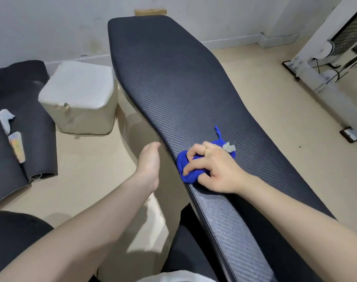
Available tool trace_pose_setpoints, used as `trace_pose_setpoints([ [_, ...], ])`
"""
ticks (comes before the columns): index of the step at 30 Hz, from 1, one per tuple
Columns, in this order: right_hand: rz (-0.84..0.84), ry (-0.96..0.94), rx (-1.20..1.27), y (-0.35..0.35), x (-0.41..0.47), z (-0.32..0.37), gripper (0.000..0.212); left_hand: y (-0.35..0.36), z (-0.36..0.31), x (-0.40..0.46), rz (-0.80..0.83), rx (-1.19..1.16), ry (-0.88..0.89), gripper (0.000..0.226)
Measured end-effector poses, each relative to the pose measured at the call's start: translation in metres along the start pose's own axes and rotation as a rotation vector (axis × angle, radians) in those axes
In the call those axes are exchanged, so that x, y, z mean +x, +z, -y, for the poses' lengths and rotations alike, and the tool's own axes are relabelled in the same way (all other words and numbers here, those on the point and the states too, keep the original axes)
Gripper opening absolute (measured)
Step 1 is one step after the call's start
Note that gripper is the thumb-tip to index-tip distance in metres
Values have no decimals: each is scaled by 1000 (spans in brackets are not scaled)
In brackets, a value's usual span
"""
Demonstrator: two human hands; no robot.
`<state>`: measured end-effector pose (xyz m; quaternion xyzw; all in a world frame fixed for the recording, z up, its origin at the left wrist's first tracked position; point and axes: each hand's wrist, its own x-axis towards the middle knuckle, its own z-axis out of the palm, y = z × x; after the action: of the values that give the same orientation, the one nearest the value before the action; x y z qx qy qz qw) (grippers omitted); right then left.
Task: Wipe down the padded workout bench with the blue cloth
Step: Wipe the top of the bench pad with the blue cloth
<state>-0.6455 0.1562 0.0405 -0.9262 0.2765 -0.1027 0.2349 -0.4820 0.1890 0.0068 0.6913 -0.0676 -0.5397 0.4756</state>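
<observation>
The right hand (212,167) bunches the blue cloth (190,169) against the bench pad (183,78) near its left edge; the left hand (150,159) hangs open just beside that edge, holding nothing. Likely early—the long ribbed, carbon-weave black vinyl beyond the hands looks unwiped.

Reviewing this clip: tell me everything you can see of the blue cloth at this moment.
The blue cloth is a bright blue, soft-looking fabric, bunched into a wad with a thin strand trailing off its far side and a small grey tag at its far edge. It lies on the padded bench near the bench's left edge, pressed down by the right hand, whose curled fingers grip it. The left hand is apart from it.
</observation>
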Motion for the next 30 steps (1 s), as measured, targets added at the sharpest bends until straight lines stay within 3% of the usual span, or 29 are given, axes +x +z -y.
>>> trace_pose_setpoints([
  [7, -161, 149, -77, 3, 38, -9, 46, 5, -8, -8, -17, -74, 31, 18],
  [13, 104, -75, -43, -11, 0, -1, 35, 13, -5, -7, -14, 10, 127, 42],
  [15, 17, -38, -89, -17, 10, -23, 35, 18, -5, -5, -37, 10, 145, 39],
  [18, -219, 237, -172, -21, 28, -55, 45, 24, -5, -1, -88, 29, 195, 35],
  [20, -261, 331, -207, -19, 29, -55, 49, 26, -1, 1, -131, 40, 229, 35],
  [26, -8, -28, -140, -7, -18, -12, 40, 30, 1, -2, -176, 12, 261, 32],
  [28, -54, -5, -160, -14, -11, -33, 41, 27, 1, -1, -162, 25, 271, 33],
  [30, -237, 212, -193, -20, 0, -59, 45, 24, 4, 0, -140, 56, 297, 34],
])
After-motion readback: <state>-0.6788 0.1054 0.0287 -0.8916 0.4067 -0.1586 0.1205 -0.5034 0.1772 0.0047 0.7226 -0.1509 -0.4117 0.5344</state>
